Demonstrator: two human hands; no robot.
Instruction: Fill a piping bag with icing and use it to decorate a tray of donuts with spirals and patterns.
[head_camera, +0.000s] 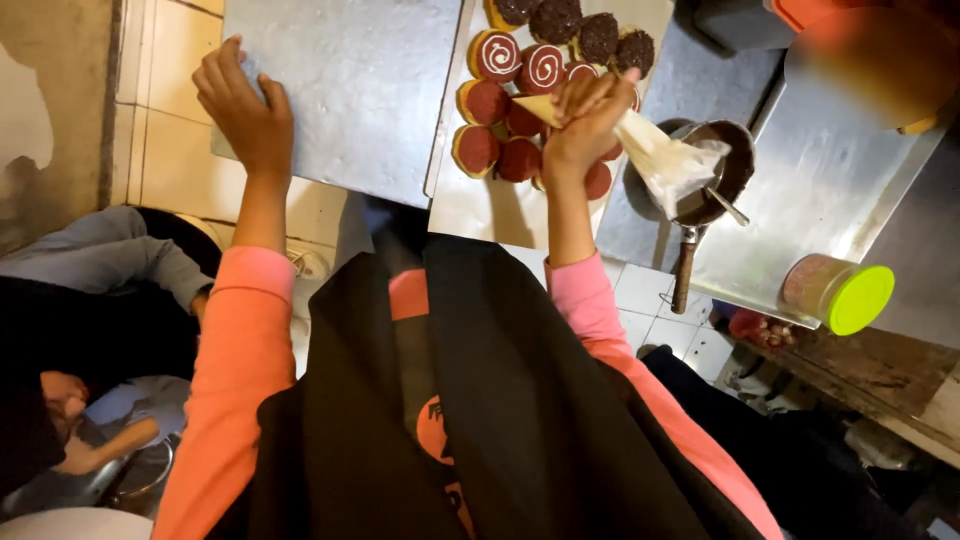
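My right hand (585, 120) grips a clear piping bag (660, 160) of pale cream, its tip pointing left over a cluster of round red-topped pastries (490, 150). Two pastries (518, 62) carry white spirals, and several dark chocolate-coated ones (575, 25) lie at the far end. All of them rest on a silver tray (480, 215). My left hand (240, 105) lies flat, fingers spread, on the near-left corner of an empty metal tray (370, 90).
A small dark saucepan (715, 175) with a spoon and wooden handle stands right of the pastry tray on a steel counter (840, 190). A jar with a lime-green lid (838, 293) sits at the counter edge. Another person (90, 300) crouches at lower left.
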